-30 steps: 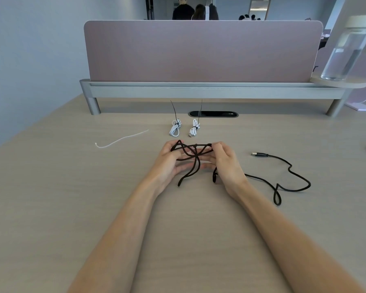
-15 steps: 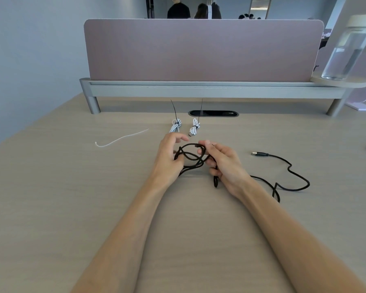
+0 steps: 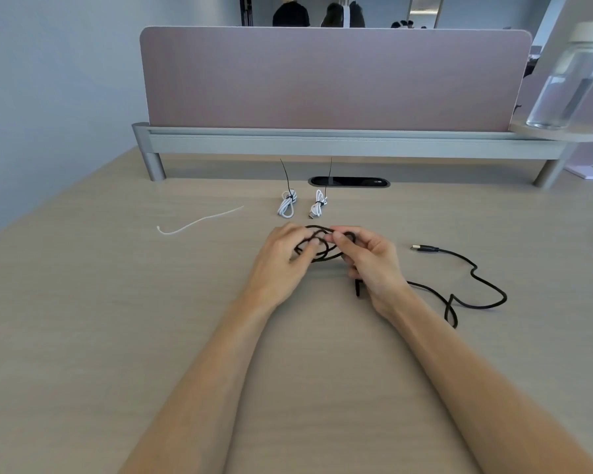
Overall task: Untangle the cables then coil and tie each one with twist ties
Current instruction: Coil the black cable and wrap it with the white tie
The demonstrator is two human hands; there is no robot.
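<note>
Head view: over the pale wood bench (image 3: 117, 336), the left hand (image 3: 281, 258) and right hand (image 3: 370, 258) each kept a pinching grip on tangled loops of the black braided cable (image 3: 428, 249) — its loose tail lay rightward, ending in a plug.

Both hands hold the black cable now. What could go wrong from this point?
1. The black cable crosses itself between the left hand and right hand; a hard pull may tighten a knot.
2. Its loose tail, ending in the plug, is kinked and might snag.
3. The white tie lies far left; reaching for it may loosen the loops.
</note>
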